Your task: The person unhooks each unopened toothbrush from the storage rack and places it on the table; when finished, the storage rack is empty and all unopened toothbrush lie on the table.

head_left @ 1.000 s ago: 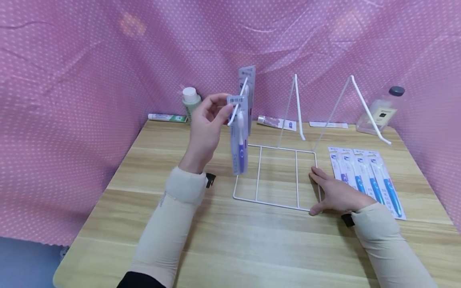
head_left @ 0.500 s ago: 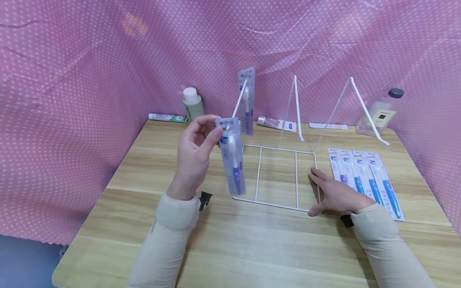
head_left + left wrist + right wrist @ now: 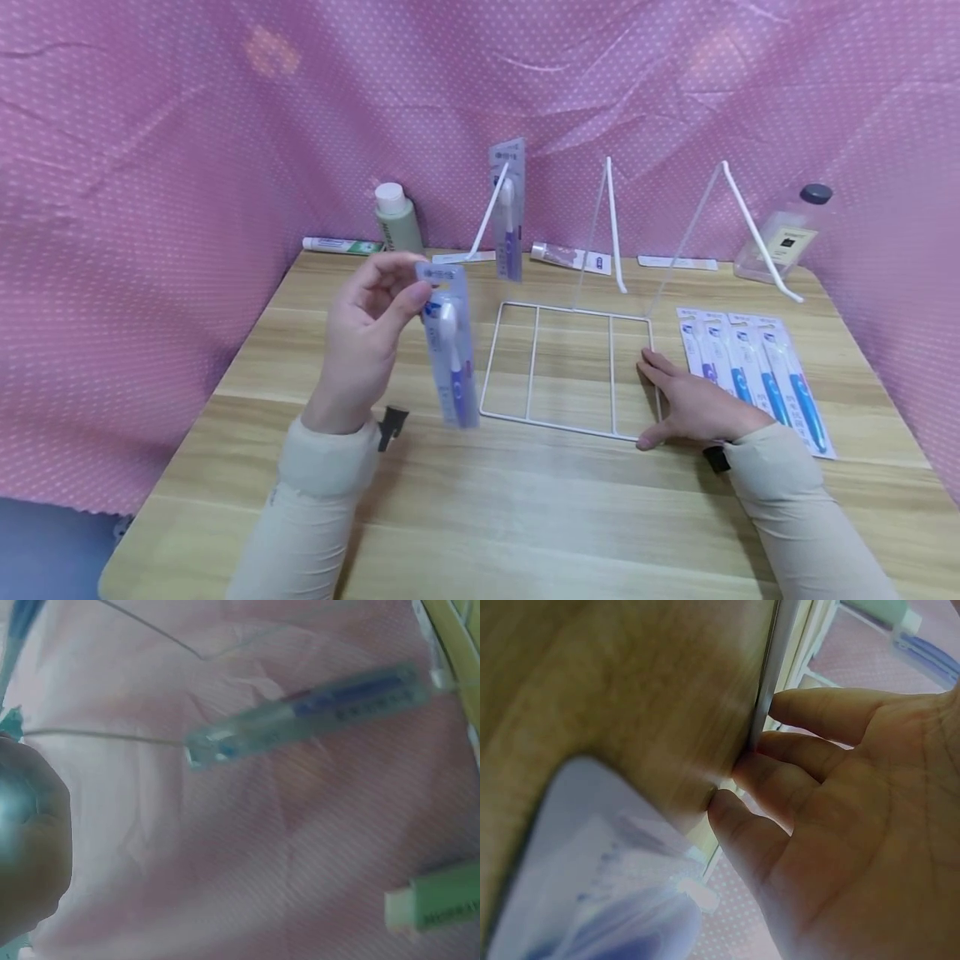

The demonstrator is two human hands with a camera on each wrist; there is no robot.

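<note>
Head view: raised left hand (image 3: 367, 333) pinches toothbrush pack (image 3: 450, 350).

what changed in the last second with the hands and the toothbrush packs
The left hand pulled its pinched purple toothbrush blister pack off the white wire rack's left hook, down and leftward. Unchanged: the right hand rests on the rack base; another pack hangs on that hook.
</note>
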